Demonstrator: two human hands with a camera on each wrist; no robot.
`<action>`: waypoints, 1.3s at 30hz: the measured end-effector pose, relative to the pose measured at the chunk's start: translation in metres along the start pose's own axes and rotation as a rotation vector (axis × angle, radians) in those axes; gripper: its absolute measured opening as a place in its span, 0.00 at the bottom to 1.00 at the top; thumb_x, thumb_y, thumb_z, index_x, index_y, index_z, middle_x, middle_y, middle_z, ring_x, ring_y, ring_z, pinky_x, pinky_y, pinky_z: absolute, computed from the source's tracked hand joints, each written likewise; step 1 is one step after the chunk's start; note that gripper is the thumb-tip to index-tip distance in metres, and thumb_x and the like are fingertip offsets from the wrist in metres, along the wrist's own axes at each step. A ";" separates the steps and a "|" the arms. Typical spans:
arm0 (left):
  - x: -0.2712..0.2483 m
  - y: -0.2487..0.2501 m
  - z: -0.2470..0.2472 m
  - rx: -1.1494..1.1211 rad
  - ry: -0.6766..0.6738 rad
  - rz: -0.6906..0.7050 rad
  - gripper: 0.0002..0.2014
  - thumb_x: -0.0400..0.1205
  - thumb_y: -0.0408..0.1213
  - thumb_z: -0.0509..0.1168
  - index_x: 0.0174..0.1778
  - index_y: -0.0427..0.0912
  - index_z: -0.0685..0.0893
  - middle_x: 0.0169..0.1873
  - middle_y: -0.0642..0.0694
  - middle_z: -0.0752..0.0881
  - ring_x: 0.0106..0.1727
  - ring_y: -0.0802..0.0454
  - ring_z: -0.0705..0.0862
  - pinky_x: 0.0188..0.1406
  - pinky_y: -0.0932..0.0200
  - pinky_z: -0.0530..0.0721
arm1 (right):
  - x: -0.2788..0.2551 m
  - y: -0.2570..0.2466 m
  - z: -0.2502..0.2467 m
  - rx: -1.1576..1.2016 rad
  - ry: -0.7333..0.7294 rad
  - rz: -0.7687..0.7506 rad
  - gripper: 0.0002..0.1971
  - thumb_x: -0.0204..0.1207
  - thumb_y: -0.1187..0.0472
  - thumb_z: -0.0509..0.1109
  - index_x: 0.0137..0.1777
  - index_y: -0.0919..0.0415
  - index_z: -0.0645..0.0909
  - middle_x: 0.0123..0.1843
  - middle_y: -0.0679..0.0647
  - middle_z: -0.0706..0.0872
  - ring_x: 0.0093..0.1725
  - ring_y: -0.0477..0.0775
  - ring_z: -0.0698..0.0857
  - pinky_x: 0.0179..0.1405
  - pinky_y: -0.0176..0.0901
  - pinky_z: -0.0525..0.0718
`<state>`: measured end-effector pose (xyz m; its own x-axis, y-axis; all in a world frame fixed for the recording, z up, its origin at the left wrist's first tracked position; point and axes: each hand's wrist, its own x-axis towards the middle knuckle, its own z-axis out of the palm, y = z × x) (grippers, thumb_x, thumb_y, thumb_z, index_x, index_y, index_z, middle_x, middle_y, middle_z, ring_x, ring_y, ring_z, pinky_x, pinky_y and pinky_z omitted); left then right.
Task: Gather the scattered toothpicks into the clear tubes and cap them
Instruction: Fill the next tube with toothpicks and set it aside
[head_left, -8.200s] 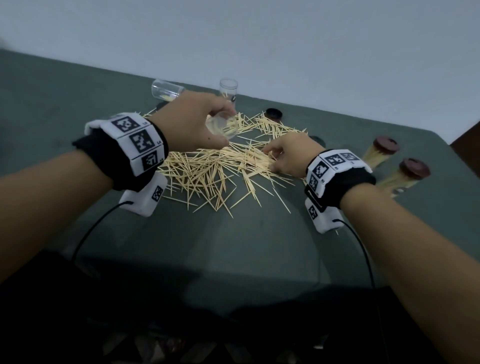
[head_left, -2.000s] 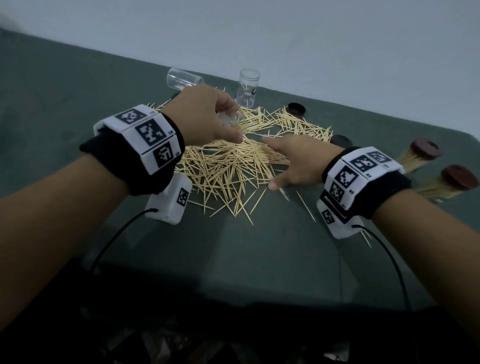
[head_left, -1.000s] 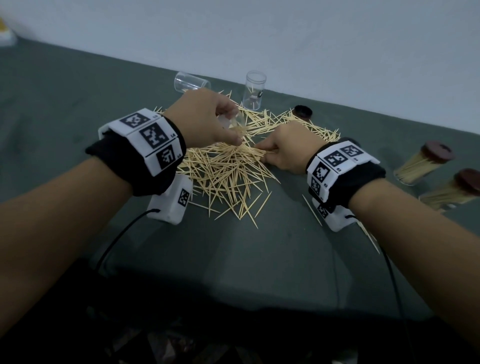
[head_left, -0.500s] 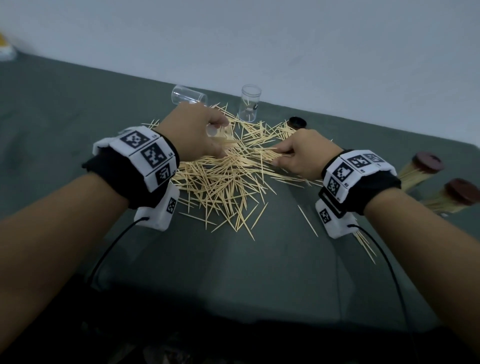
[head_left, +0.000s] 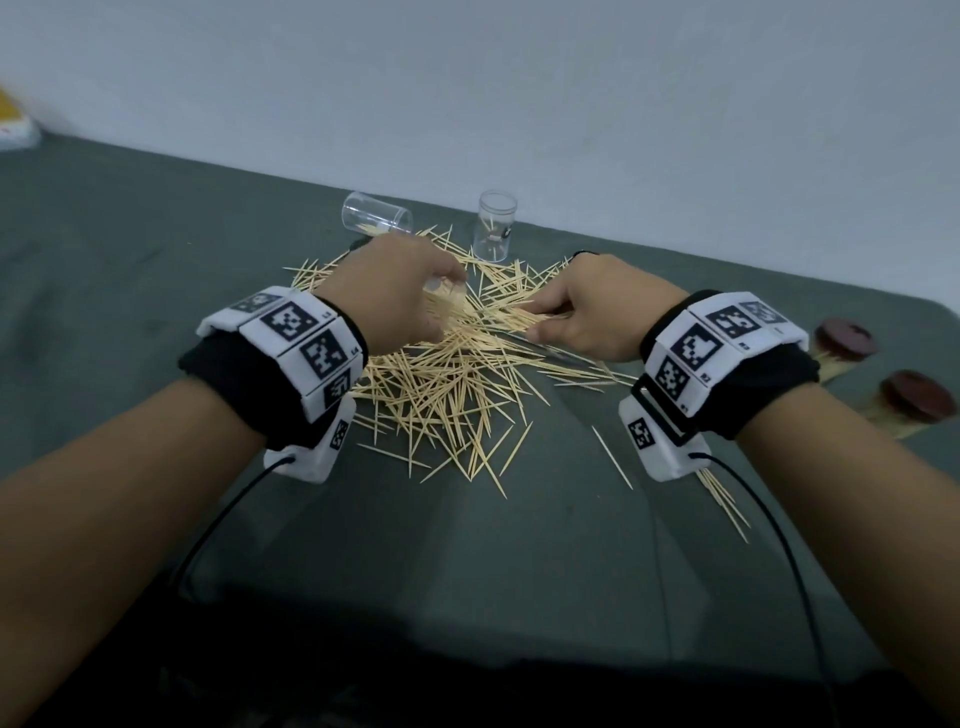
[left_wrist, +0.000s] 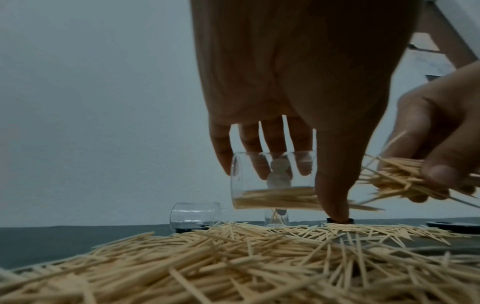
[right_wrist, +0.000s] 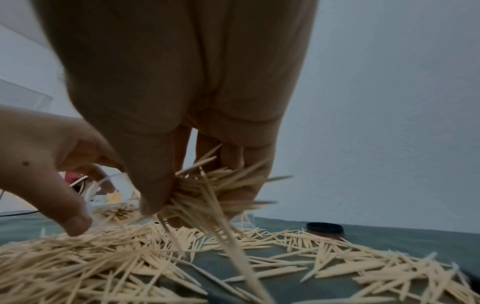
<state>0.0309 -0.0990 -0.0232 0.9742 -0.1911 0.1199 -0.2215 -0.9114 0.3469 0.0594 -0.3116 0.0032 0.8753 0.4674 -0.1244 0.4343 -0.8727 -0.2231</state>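
A big heap of pale wooden toothpicks (head_left: 447, 384) covers the middle of the dark green table (head_left: 519, 545). My left hand (head_left: 400, 296) grips a clear tube (left_wrist: 272, 181) held on its side just above the heap, with a layer of toothpicks lying along its lower wall. My right hand (head_left: 587, 312) pinches a bundle of toothpicks (right_wrist: 207, 191) between thumb and fingers, close to the tube's mouth. Another clear tube (head_left: 376, 213) lies on its side at the back. A third tube (head_left: 496, 226) stands upright there with a few sticks inside.
Two filled tubes with dark red caps (head_left: 844, 340) (head_left: 917, 397) lie at the right edge. A loose black cap (right_wrist: 324, 228) sits behind the heap. A few stray toothpicks (head_left: 722, 493) lie under my right wrist. A grey wall rises behind the table.
My right hand has closed on a bundle of toothpicks and lifted it toward the tube. My left hand has kept hold of the tube over the heap.
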 end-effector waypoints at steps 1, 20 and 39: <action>0.000 0.001 0.001 0.011 -0.005 0.010 0.30 0.70 0.40 0.80 0.69 0.54 0.81 0.64 0.52 0.83 0.64 0.51 0.79 0.67 0.47 0.80 | -0.001 -0.003 -0.001 0.002 -0.001 -0.011 0.15 0.79 0.49 0.72 0.65 0.48 0.86 0.47 0.41 0.88 0.45 0.43 0.80 0.49 0.34 0.70; -0.002 0.009 0.003 -0.272 -0.041 -0.056 0.31 0.69 0.44 0.81 0.70 0.53 0.81 0.50 0.60 0.81 0.50 0.58 0.83 0.32 0.78 0.71 | -0.004 -0.016 0.011 0.139 0.019 -0.025 0.13 0.80 0.52 0.71 0.64 0.48 0.86 0.54 0.47 0.91 0.54 0.48 0.86 0.62 0.45 0.81; -0.003 0.010 0.003 -0.283 -0.018 -0.086 0.32 0.69 0.44 0.81 0.70 0.52 0.81 0.51 0.60 0.81 0.49 0.58 0.83 0.29 0.78 0.73 | 0.000 -0.008 0.015 0.115 -0.011 -0.030 0.18 0.82 0.50 0.68 0.71 0.48 0.81 0.68 0.45 0.84 0.66 0.43 0.80 0.69 0.40 0.74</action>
<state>0.0257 -0.1087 -0.0228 0.9899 -0.1268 0.0633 -0.1392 -0.7872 0.6008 0.0531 -0.3027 -0.0092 0.8597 0.4949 -0.1268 0.4322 -0.8369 -0.3360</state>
